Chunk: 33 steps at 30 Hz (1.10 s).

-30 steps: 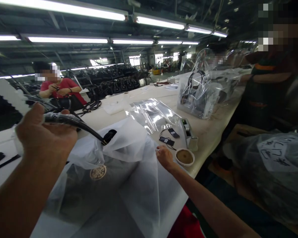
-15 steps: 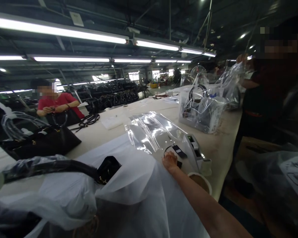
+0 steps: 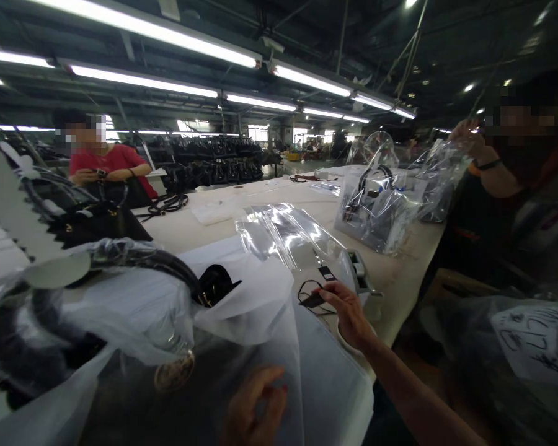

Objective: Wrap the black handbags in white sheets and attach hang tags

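White wrap (image 3: 263, 306) is partly covering a dark handbag (image 3: 142, 393); clear bag (image 3: 393, 220) beyond is holding another handbag (image 3: 365, 214). I'm pinching a black tag (image 3: 310, 301) over the table (image 3: 400, 272), right grip (image 3: 328, 295); left grip (image 3: 279, 379) is hovering loosely curled.

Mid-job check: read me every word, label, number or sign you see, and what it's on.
Nothing reads with certainty.
White label on the plastic-wrapped bundle: big handwriting, too skewed and blurred.
Dark tag in the right hand: nothing legible.
Second tag on the table: print too small.
Medallion on the wrapped bag: blurred, no legible letters.
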Each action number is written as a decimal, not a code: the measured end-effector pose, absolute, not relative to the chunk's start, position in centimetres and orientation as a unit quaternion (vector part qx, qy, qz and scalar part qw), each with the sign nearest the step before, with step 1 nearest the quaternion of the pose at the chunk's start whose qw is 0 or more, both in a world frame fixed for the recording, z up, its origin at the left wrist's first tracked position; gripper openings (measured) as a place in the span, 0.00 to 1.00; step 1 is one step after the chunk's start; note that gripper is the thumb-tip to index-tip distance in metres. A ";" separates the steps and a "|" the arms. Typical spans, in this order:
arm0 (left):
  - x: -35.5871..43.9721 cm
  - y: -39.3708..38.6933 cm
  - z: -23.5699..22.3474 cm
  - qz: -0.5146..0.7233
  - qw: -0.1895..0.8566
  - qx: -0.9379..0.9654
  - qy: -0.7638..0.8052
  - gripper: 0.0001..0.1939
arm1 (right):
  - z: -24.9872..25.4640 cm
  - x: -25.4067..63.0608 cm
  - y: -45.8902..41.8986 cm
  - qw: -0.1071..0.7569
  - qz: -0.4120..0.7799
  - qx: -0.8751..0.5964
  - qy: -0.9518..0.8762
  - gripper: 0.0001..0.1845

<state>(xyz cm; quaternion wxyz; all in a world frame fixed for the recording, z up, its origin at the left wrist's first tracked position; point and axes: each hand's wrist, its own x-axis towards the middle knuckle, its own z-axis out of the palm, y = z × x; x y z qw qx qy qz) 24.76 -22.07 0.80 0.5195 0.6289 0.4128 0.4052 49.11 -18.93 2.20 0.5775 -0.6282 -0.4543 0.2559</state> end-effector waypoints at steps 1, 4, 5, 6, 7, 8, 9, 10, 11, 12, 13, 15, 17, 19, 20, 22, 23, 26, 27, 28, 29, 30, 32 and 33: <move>25.8 -22.4 1.5 0.394 0.573 0.588 0.413 0.13 | 2.4 48.1 -21.0 0.593 0.298 -0.594 -0.455 0.13; 28.4 -22.7 2.9 0.366 0.705 0.459 0.398 0.20 | 2.4 45.1 -26.4 0.559 0.356 -0.568 -0.488 0.12; 28.8 -22.9 3.0 0.360 0.738 0.419 0.387 0.21 | 2.3 44.2 -27.9 0.539 0.352 -0.568 -0.513 0.11; 29.0 -23.1 3.0 0.354 0.767 0.385 0.372 0.21 | 2.2 43.4 -29.1 0.520 0.343 -0.566 -0.540 0.11; 29.0 -23.5 3.0 0.347 0.791 0.357 0.355 0.20 | 2.1 42.8 -30.1 0.505 0.331 -0.562 -0.566 0.10; 28.9 -23.9 2.9 0.338 0.812 0.331 0.342 0.19 | 1.9 42.2 -30.9 0.496 0.316 -0.555 -0.589 0.09; 28.7 -24.3 2.8 0.330 0.828 0.309 0.332 0.18 | 1.7 41.7 -31.5 0.491 0.301 -0.546 -0.609 0.08; 28.4 -24.7 2.7 0.326 0.837 0.292 0.327 0.18 | 1.5 41.3 -32.0 0.487 0.289 -0.537 -0.626 0.07; 28.1 -25.1 2.6 0.327 0.842 0.280 0.327 0.18 | 1.3 41.0 -32.3 0.484 0.278 -0.530 -0.638 0.06; 27.8 -25.3 2.6 0.330 0.842 0.270 0.331 0.18 | 1.1 40.8 -32.6 0.481 0.267 -0.528 -0.647 0.06; 27.5 -25.5 2.6 0.336 0.838 0.266 0.337 0.18 | 0.9 40.6 -32.9 0.477 0.259 -0.528 -0.653 0.05; 27.1 -25.8 2.7 0.353 0.826 0.268 0.350 0.18 | 0.5 40.3 -33.3 0.469 0.244 -0.534 -0.660 0.04; 26.7 -25.9 2.9 0.370 0.811 0.276 0.359 0.18 | 0.3 40.1 -33.6 0.465 0.232 -0.536 -0.666 0.04; 26.4 -26.0 3.1 0.380 0.795 0.300 0.366 0.18 | 0.2 39.9 -33.8 0.463 0.229 -0.534 -0.669 0.04; 26.3 -26.0 3.1 0.382 0.785 0.318 0.370 0.18 | 0.3 39.8 -33.9 0.463 0.231 -0.532 -0.670 0.05; 26.2 -26.1 3.2 0.382 0.765 0.353 0.380 0.17 | 0.4 39.7 -34.1 0.465 0.238 -0.530 -0.668 0.05; 26.2 -26.2 3.2 0.381 0.757 0.366 0.385 0.16 | 0.4 39.7 -34.2 0.465 0.240 -0.530 -0.667 0.05; 26.3 -26.3 3.1 0.368 0.748 0.389 0.392 0.13 | 0.5 39.8 -34.4 0.463 0.247 -0.529 -0.667 0.05; 26.4 -26.3 3.0 0.360 0.749 0.394 0.394 0.13 | 0.5 39.8 -34.5 0.462 0.253 -0.527 -0.667 0.05; 26.4 -26.3 2.9 0.351 0.749 0.400 0.395 0.13 | 0.6 39.8 -34.5 0.463 0.262 -0.524 -0.665 0.05; 26.4 -26.3 2.8 0.339 0.749 0.408 0.396 0.13 | 0.7 39.7 -34.6 0.467 0.272 -0.519 -0.662 0.05; 26.4 -26.3 2.6 0.327 0.750 0.418 0.396 0.12 | 0.8 39.7 -34.6 0.474 0.285 -0.514 -0.656 0.05; 26.3 -26.3 2.2 0.305 0.752 0.432 0.393 0.09 | 0.9 39.6 -34.7 0.489 0.327 -0.503 -0.634 0.06; 26.2 -26.3 1.9 0.302 0.750 0.439 0.393 0.07 | 1.0 39.6 -34.7 0.498 0.355 -0.497 -0.616 0.06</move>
